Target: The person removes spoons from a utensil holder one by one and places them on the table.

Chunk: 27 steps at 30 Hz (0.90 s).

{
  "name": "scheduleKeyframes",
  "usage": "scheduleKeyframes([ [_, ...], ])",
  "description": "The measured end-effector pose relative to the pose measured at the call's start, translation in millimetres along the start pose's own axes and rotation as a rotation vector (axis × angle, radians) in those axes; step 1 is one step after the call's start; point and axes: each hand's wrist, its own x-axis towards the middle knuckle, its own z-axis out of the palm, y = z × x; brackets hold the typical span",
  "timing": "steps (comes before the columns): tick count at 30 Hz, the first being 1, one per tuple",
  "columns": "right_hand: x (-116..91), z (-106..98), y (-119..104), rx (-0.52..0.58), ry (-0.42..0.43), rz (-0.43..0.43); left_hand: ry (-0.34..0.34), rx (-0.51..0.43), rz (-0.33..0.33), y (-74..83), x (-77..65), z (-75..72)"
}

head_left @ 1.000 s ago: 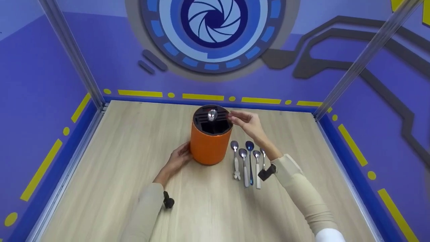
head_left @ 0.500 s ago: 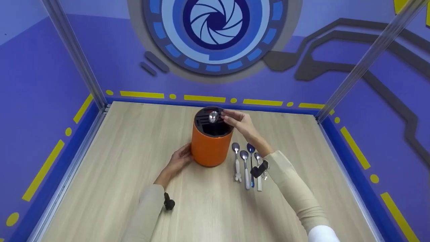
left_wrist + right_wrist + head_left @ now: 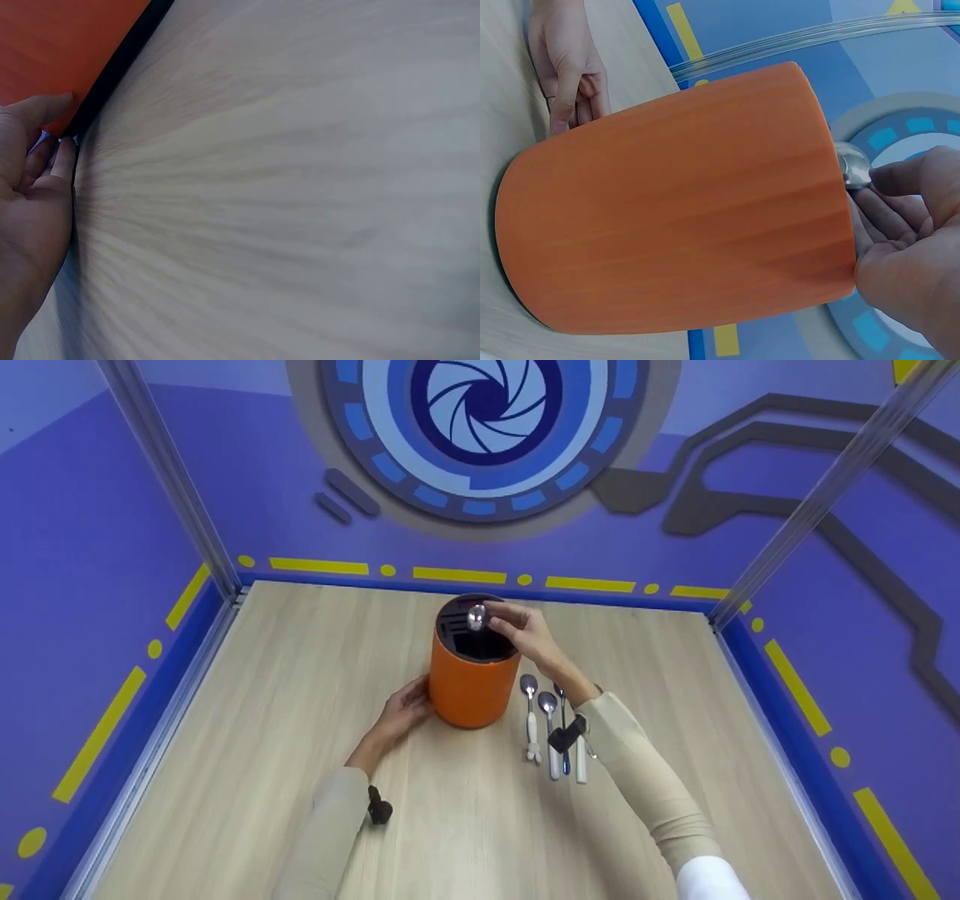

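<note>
An orange cylindrical utensil holder point(image 3: 471, 694) with a black slotted top stands upright on the table. A spoon's shiny bowl point(image 3: 477, 617) sticks up from the top, its handle hidden inside. My left hand point(image 3: 403, 711) rests against the holder's lower left side. In the left wrist view its thumb point(image 3: 46, 109) lies along the orange wall near the black base. My right hand point(image 3: 529, 634) is over the rim, thumb and fingertips at the bowl's right edge. The right wrist view shows the thumb tip point(image 3: 881, 178) at the spoon bowl point(image 3: 855, 163), fingers extended below, not visibly closed around it.
Several spoons lie side by side right of the holder, among them one with a rabbit-shaped handle end point(image 3: 532, 735) and one with a white handle point(image 3: 553, 746). My right forearm point(image 3: 637, 776) partly covers them. Blue-purple panels point(image 3: 247, 472) enclose the table.
My right hand has moved left across the holder's top, up to the spoon bowl. Its forearm now covers more of the spoons. The left hand and the holder stay in place.
</note>
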Motion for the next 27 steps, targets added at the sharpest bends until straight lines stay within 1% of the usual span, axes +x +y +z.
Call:
scheduleKeyframes([
  [6,-2.0,0.9,-0.8,0.017,0.01,-0.011,-0.005,-0.052,-0.01,2.9,1.1,0.6],
  [13,-2.4,3.8,1.8,0.001,0.042,-0.021,0.007,-0.038,-0.025,0.6,0.5,0.4],
  [20,-3.1,3.9,4.0,0.005,0.074,-0.027,-0.014,-0.035,0.0,-1.1,1.9,-0.7],
  [22,-3.9,3.4,5.1,0.013,0.079,-0.032,-0.015,-0.032,-0.002,-1.7,2.3,-1.0],
  [27,-6.0,3.9,7.0,0.047,0.063,-0.059,-0.001,-0.016,-0.012,-1.4,2.0,-1.2],
])
